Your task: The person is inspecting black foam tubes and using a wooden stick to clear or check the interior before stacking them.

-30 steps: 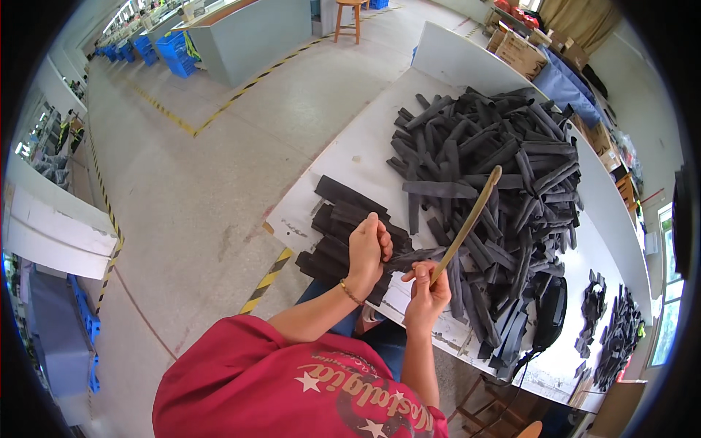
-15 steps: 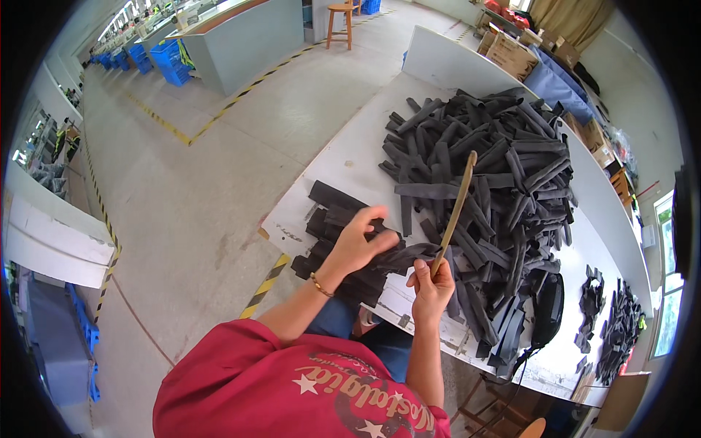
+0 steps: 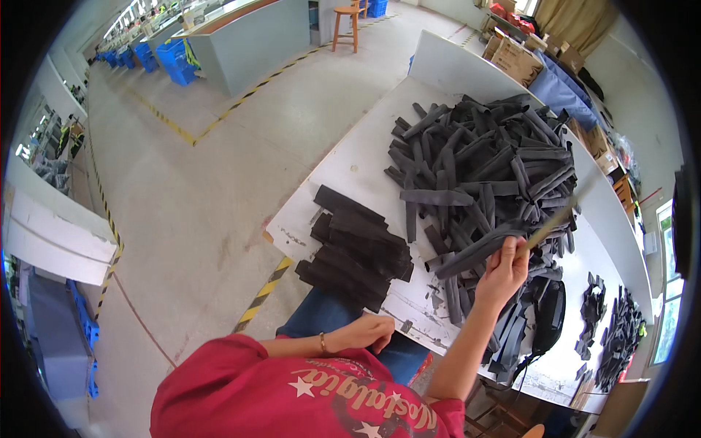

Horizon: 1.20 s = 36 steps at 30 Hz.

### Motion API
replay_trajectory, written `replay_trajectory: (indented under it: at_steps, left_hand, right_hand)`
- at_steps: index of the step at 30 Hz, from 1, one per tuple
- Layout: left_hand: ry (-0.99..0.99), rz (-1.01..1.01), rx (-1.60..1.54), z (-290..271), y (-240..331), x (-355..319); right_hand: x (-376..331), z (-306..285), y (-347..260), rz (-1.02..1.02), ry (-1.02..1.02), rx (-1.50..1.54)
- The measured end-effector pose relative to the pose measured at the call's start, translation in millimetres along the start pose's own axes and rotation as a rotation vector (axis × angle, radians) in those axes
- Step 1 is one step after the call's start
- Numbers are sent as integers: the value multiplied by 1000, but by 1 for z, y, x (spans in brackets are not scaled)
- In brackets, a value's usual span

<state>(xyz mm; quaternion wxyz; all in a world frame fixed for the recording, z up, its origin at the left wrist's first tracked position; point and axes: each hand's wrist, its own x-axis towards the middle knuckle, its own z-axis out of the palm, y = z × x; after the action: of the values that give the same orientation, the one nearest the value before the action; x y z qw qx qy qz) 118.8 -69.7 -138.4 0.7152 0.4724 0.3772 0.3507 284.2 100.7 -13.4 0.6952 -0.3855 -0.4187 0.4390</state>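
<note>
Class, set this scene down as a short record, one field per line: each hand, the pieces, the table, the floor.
Left hand: curled, near the table's front edge
Right hand: grips a stick
Large heap: jumbled dark pieces
Smaller pile: dark strips, left of the heap
Table: white, scuffed
Floor: yellow-and-black tape

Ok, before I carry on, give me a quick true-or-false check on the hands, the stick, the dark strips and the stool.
1. The right hand grips the stick. True.
2. The left hand rests on the flat stack of dark strips. False: it is off the stack, close to the red shirt.
3. The loose pile lies to the right of the flat stack. True.
4. The stool near the grey workbench is blue. False: it is brown.
</note>
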Motion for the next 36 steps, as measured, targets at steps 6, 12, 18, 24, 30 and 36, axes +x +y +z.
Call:
replay_trajectory:
  at_steps: [6, 12, 18, 24, 30, 36]
  left_hand:
    - [522, 491, -243, -32, 102, 55]
    - [400, 423, -479, -46, 93, 67]
    - [493, 408, -311, -41, 93, 70]
    - [732, 444, -90, -64, 90, 75]
    - [837, 488, 310, -162, 110, 85]
    - [333, 537, 1071, -179, 88, 119]
  right_hand:
    - [-52, 3, 26, 211, -372, -185]
    - [-73, 11, 39, 318, -435, -177]
    - [-76, 10, 47, 357, -482, -188]
    - [-72, 22, 43, 254, -605, -465]
    - [8, 28, 4, -28, -192, -676]
    - [28, 3, 24, -191, -160, -787]
